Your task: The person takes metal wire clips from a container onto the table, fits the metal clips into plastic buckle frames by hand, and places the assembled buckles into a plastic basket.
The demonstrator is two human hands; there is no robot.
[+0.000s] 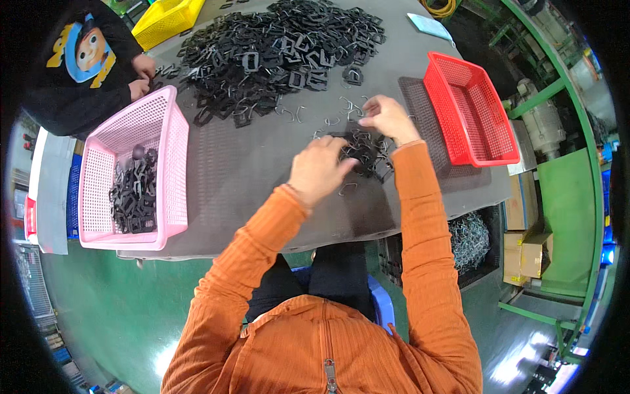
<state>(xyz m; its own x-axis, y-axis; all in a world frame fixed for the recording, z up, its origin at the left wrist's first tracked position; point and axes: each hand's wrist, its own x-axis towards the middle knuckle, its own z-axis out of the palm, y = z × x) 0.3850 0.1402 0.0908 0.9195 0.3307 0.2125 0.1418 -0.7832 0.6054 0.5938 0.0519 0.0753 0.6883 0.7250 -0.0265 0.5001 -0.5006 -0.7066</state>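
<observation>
Head view, pink basket [172, 164] left, red basket [489, 134] right

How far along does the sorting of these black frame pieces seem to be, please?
Early: the pink basket holds only a small batch of black pieces. Both hands, left and right, work a small cluster. The large pile remains.

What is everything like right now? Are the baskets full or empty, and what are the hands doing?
Pink basket: partly filled with black clips.
Red basket: empty.
Yellow basket: contents hidden.
Big pile of black clips: loose, spread on the table.
Small bunch of clips: under both hands.
Left hand: curled, touching the small bunch.
Right hand: fingers pinched above the bunch.
Cardboard box: open.
</observation>
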